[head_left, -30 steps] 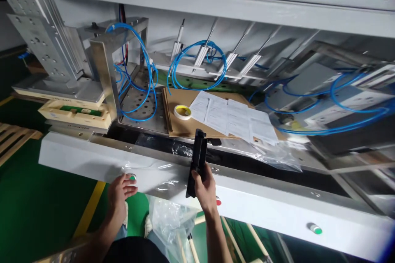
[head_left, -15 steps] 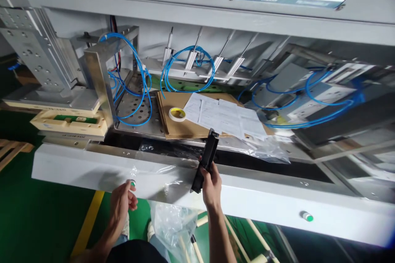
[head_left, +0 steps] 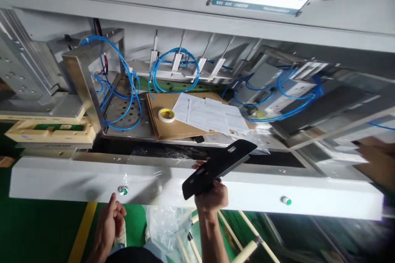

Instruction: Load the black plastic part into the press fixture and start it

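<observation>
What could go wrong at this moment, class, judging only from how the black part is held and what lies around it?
1. The right hand grips the flat black part near one end only, so the long free end could swing and knock the papers or tape roll.
2. Loose clear plastic film hangs under the white panel near both hands; it might snag.
3. The left hand hovers by the green button and could bump it.

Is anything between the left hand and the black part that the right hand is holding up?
Nothing solid that I can see. The left hand hangs free below the white front rail. The right hand grips the black part. Between them is open space, with clear plastic film hanging lower down.
</observation>
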`<state>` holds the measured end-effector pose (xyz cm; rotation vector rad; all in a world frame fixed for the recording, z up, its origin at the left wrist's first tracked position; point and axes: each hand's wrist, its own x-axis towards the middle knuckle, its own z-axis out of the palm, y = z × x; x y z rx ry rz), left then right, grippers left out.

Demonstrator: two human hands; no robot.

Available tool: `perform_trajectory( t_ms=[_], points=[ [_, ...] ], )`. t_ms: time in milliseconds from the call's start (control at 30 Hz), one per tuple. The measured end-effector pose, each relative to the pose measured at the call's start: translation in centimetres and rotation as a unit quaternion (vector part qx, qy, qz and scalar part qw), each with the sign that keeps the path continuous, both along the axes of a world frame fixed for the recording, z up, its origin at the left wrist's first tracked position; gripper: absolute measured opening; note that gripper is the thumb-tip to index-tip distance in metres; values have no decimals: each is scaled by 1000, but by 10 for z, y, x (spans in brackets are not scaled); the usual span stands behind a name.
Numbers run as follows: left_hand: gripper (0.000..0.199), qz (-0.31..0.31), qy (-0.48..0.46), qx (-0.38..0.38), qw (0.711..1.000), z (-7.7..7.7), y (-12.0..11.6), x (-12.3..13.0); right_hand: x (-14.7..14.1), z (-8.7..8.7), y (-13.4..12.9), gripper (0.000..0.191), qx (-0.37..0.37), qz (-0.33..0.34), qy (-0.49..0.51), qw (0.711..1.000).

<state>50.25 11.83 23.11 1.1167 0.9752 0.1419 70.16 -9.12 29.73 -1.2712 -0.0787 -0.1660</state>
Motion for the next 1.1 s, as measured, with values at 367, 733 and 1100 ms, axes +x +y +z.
perform_trajectory(
  t_ms=[367,733,1100],
  points=[
    [68,-194,-195,380,883,68,20,9,-76,-15,86,67,-46,385,11,922],
    [55,-232,-46,604,761,63,180,-59,-48,27,208,79,-444,339,-573,600],
    [36,159,23,683,713,4,198,-89,-23,27,391,60,-543,255,-581,551]
  ],
)
